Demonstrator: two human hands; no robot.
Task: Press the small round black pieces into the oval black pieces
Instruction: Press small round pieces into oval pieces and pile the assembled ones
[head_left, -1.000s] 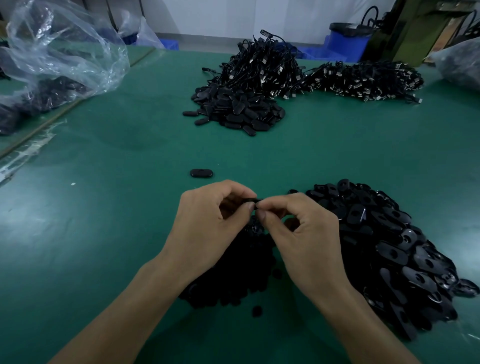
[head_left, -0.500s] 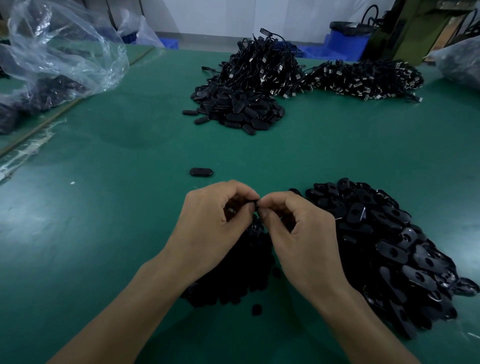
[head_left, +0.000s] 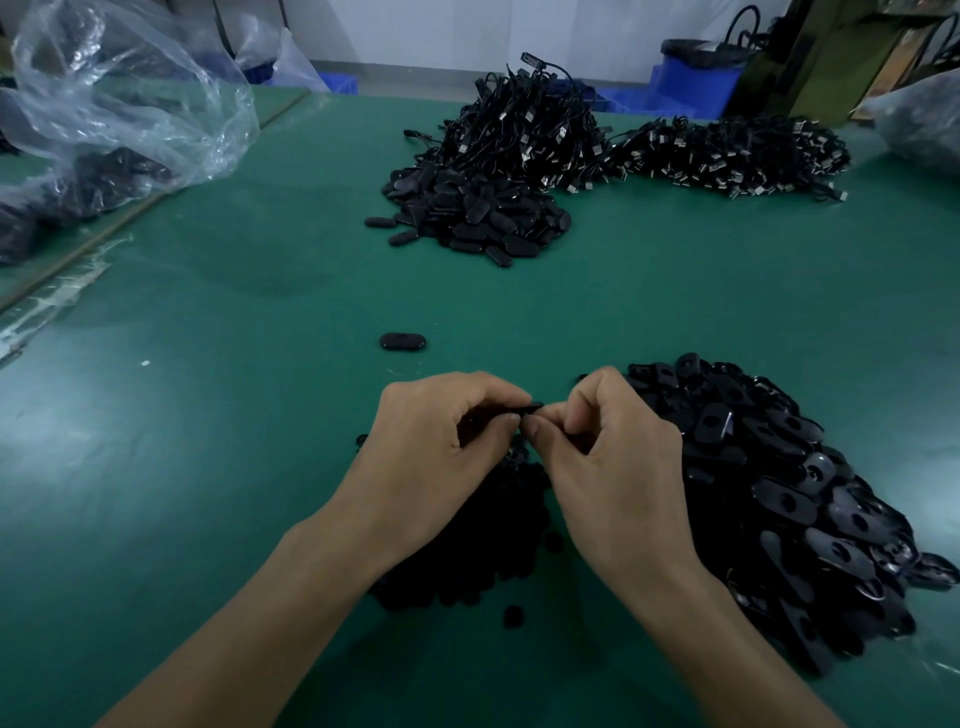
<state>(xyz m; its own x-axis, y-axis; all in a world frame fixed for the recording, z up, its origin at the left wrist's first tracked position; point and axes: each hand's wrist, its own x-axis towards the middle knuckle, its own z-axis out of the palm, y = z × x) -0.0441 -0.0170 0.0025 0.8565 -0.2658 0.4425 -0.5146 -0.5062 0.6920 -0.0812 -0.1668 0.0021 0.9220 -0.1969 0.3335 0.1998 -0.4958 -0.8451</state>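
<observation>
Pinching oval black piece (head_left: 525, 409) between left hand (head_left: 431, 460), right hand (head_left: 621, 467), fingers (head_left: 506, 423) clamped on it

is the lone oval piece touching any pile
No, the lone oval piece lies by itself, with bare green table all round it.

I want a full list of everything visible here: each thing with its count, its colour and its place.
table: one, green, under everything
near oval pile: one, black, near right
round-piece pile: one, black, near centre, partly hidden
loose round piece: one, black, beside that pile
lone oval piece: one, black, mid-table
far oval pile: one, black, centre back
cable heaps: two, black, behind it
plastic bag: one, clear, far left
held piece: one, black, above the round-piece pile
left hand: one, pinches the held piece
right hand: one, likewise
</observation>
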